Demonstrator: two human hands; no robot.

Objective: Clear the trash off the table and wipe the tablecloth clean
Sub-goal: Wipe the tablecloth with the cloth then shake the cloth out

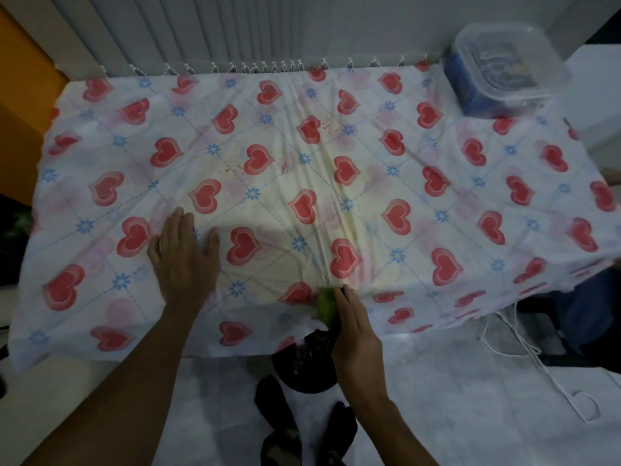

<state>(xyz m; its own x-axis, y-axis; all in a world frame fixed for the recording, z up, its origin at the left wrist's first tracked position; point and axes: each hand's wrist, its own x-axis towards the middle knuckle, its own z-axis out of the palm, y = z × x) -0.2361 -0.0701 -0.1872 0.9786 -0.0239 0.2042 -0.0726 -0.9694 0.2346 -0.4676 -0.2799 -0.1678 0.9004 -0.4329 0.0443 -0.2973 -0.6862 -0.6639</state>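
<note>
A white tablecloth (437, 183) printed with red hearts and blue flowers covers the table. Small red stains mark it near the middle. My left hand (183, 260) lies flat on the cloth at the front left, fingers spread. My right hand (356, 334) is at the front edge of the table and holds a green cloth (325, 306) against the tablecloth there. The tablecloth bunches into folds that run toward the green cloth. Most of the green cloth is hidden by my hand.
A clear lidded plastic box (504, 68) with dark contents stands at the back right corner. A dark bin (302, 364) sits on the floor under the front edge, by my feet. A white cord (524, 348) hangs off the right side. A wall runs behind the table.
</note>
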